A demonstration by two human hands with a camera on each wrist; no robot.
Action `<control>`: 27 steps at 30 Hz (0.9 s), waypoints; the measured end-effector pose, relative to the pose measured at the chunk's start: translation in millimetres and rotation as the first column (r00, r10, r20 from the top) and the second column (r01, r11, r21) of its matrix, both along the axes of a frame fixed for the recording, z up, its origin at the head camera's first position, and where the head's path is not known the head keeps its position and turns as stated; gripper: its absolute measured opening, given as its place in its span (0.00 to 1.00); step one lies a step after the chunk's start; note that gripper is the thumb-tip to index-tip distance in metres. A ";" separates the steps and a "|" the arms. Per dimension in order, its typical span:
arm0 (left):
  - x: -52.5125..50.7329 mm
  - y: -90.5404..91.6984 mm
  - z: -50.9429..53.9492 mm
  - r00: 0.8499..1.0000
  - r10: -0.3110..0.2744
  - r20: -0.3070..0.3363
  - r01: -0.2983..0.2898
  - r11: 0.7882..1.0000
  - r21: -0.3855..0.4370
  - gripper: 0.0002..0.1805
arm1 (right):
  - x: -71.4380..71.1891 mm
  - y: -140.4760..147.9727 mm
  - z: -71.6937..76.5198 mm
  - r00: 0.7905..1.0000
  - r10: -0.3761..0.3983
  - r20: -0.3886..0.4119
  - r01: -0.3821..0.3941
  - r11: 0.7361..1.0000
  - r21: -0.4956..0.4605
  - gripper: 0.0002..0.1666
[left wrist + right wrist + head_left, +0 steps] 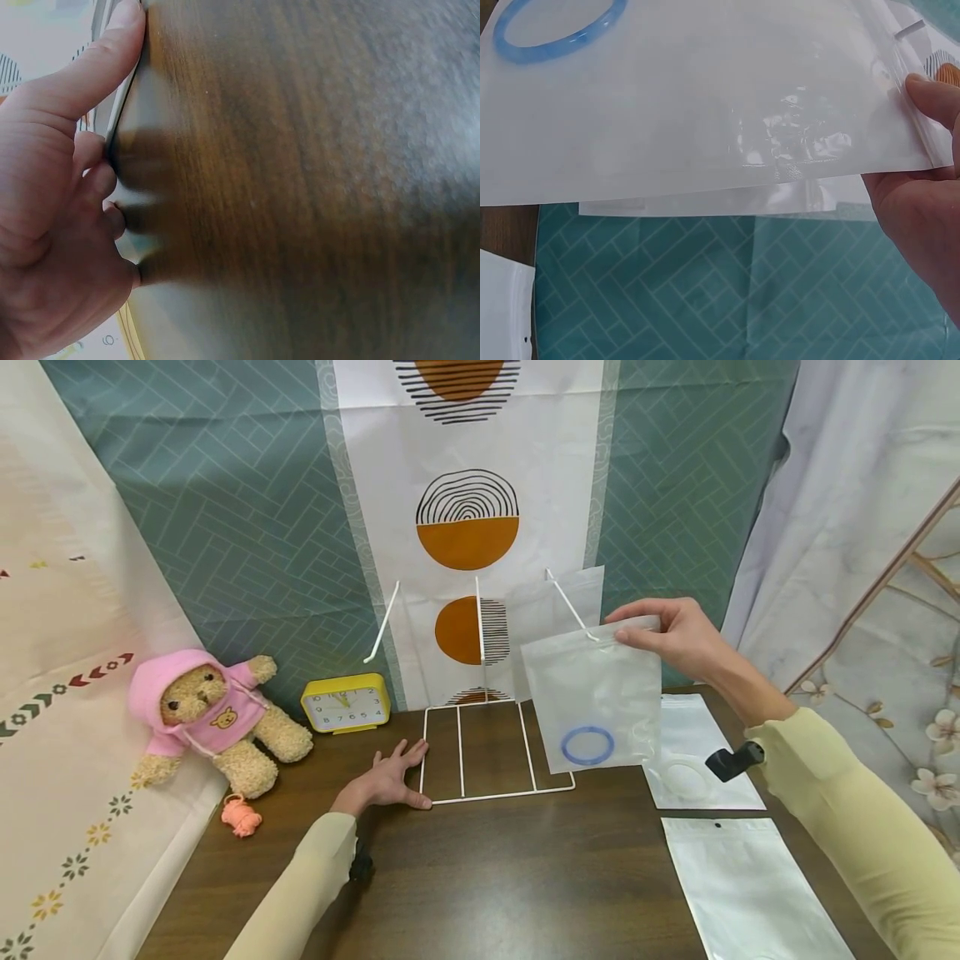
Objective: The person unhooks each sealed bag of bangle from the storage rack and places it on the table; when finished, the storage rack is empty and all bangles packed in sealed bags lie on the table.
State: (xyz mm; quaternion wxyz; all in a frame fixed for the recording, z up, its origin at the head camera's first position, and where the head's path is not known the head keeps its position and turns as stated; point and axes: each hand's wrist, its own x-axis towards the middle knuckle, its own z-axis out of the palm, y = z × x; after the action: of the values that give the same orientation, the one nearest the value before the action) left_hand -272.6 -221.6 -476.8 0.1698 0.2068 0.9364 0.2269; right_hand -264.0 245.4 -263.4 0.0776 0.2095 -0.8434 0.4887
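My right hand (675,631) pinches the top right corner of a clear-fronted zip bag (622,685) between thumb and fingers. Inside the bag, near its bottom, lies a blue bangle (588,746), also seen in the right wrist view. The bag's top edge is at the tip of the right hook (573,606) of a white wire display rack (495,795); whether the hook passes through it I cannot tell. Behind it, another pale bag (588,589) hangs farther back. My left hand (386,777) rests with spread fingers at the rack's left base corner, touching the wire.
On the right of the table lie a bag with a pale ring (686,777) and another white bag (757,877). A yellow clock (347,703), a teddy bear in a pink hoodie (217,718) and a small coral-coloured item (241,817) are at the left. Patterned cloth hangs behind the rack.
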 end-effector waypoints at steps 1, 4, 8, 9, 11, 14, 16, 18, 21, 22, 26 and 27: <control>0.0 0.0 0.1 1.000 0.001 0.001 -0.001 1.000 -0.001 0.61 | 1.0 0.4 0.2 1.000 0.003 -0.001 -0.003 1.000 -0.003 0.15; 0.5 0.4 0.2 1.000 -0.001 0.000 0.001 1.000 -0.001 0.61 | 4.4 1.4 2.1 1.000 0.027 -0.007 -0.028 1.000 -0.005 0.15; 0.5 0.6 0.0 1.000 -0.003 -0.002 0.003 1.000 -0.005 0.61 | 9.3 2.1 4.1 0.999 0.036 0.006 -0.036 0.999 -0.016 0.14; 0.3 0.7 0.1 1.000 -0.003 -0.002 0.003 1.000 -0.005 0.61 | 10.6 2.0 4.5 0.999 0.030 0.012 -0.030 0.999 -0.020 0.14; 0.0 0.8 0.4 1.000 0.000 -0.002 0.000 1.000 -0.008 0.60 | 13.3 2.0 5.3 1.000 0.015 0.017 -0.015 1.000 -0.022 0.13; -0.3 1.1 0.3 1.000 0.004 0.000 -0.004 1.000 -0.011 0.60 | 16.0 2.7 6.3 1.000 0.008 0.008 -0.008 1.000 -0.018 0.13; -0.5 1.2 -0.1 1.000 0.007 0.001 -0.007 1.000 -0.011 0.60 | 17.7 3.7 7.0 1.000 0.020 -0.005 -0.020 1.000 -0.022 0.13; -0.5 1.0 -0.5 1.000 0.008 0.004 -0.008 1.000 -0.009 0.60 | 20.2 4.4 7.7 0.999 0.041 -0.016 -0.041 0.999 -0.029 0.13; -0.8 1.0 -0.7 1.000 0.012 0.011 -0.012 1.000 -0.007 0.60 | 24.7 5.9 8.2 0.997 0.069 -0.033 -0.070 0.997 -0.036 0.12; -0.7 1.1 -0.6 1.000 0.012 0.015 -0.012 1.000 -0.004 0.60 | 26.4 6.6 8.2 0.997 0.072 -0.034 -0.073 0.997 -0.035 0.12; -0.9 1.3 -1.0 1.000 0.007 0.022 -0.007 1.000 0.004 0.61 | 33.4 9.4 6.0 0.997 0.070 -0.024 -0.071 0.996 -0.053 0.13; -1.0 1.2 -1.3 1.000 0.005 0.023 -0.005 1.000 0.002 0.62 | 35.0 10.3 5.0 0.997 0.071 -0.017 -0.072 0.995 -0.062 0.13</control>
State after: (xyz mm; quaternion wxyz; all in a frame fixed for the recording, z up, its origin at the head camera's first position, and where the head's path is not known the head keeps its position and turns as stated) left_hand -273.6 -220.4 -478.2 0.1798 0.2021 0.9347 0.2307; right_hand -228.9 255.6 -258.4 0.0729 0.2405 -0.8191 0.5157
